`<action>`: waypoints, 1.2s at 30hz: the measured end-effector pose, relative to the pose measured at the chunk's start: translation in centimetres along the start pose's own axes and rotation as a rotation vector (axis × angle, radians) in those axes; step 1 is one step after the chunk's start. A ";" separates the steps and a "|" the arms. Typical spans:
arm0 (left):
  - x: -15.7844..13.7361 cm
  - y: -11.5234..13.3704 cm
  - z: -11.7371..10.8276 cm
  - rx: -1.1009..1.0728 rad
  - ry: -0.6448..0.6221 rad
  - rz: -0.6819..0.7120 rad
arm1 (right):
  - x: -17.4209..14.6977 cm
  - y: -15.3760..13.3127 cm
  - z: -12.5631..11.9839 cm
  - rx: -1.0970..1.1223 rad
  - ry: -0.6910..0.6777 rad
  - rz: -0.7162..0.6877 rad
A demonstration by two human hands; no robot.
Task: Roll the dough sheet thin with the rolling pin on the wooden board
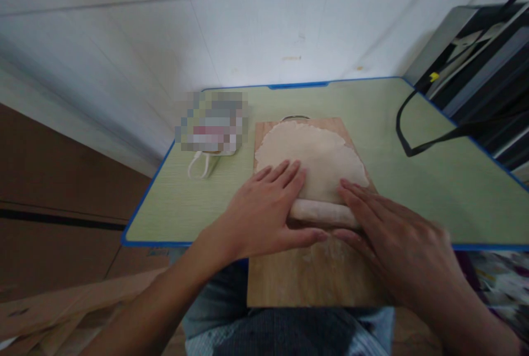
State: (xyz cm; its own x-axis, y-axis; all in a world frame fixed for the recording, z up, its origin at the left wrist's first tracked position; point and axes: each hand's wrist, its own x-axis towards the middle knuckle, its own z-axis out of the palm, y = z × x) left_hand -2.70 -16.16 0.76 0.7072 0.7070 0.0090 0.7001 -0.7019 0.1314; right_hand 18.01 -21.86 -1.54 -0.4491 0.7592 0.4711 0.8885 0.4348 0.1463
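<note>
A wide, thin sheet of pale dough point(309, 152) with a ragged edge lies on a wooden board point(301, 284). Its near side ends in a pale, floury dough roll point(324, 212); whether a rolling pin is inside cannot be seen. My left hand point(268, 210) covers the roll's left end, fingers stretched forward over the sheet and thumb along the near side. At the right end, my right hand point(397, 235) lies over the roll, its fingers on the far side and thumb on the near side. Both palms hide the roll's ends.
The board rests on a pale green table point(165, 207) with a blue edge, its near end overhanging my lap. A blurred-out item point(215, 124) with a white cord loop lies at left. A black strap point(409, 149) hangs over the right side. A white wall point(256, 42) stands behind.
</note>
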 end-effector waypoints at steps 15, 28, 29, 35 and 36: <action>-2.8 3.0 1.5 0.040 0.118 -0.117 | -0.3 -0.3 0.4 0.078 -0.003 -0.007; 3.9 -2.4 -0.2 0.055 -0.029 -0.073 | 3.2 3.6 1.9 0.302 -0.160 -0.033; 3.9 -2.3 -0.1 0.064 -0.028 -0.096 | 3.3 3.7 1.9 0.303 -0.174 -0.027; 3.8 -1.4 0.1 0.109 -0.038 -0.175 | 4.4 2.4 1.8 0.198 -0.263 0.054; 3.9 -1.3 0.1 0.114 -0.045 -0.167 | 4.7 1.9 1.7 0.191 -0.264 0.056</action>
State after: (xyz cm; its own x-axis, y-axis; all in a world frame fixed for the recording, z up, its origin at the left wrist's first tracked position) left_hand -0.88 -12.49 0.49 0.5825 0.8113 -0.0485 0.8126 -0.5826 0.0145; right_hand 17.46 -16.62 -0.55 -0.4312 0.8729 0.2284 0.8901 0.4529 -0.0506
